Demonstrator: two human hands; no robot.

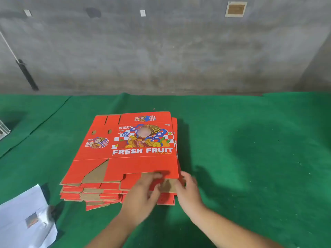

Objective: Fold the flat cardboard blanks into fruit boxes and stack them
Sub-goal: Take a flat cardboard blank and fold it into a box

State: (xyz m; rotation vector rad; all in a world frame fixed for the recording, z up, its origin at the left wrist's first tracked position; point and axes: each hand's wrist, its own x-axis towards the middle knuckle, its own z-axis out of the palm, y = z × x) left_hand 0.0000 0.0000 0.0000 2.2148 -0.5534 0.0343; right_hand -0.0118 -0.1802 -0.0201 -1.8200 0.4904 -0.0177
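Blanks (121,158) lie stacked flat on the green surface (250,158), both hands at the near right corner, left hand (141,196) and right hand (188,190) apparently pinching the top sheet, so lift only one.

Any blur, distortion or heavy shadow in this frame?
Head view: left hand is motion-smeared at the fingers, right hand sharper; wide-angle bending curves the wall; a broad soft shadow darkens the green cloth; print on the top blank stays legible.
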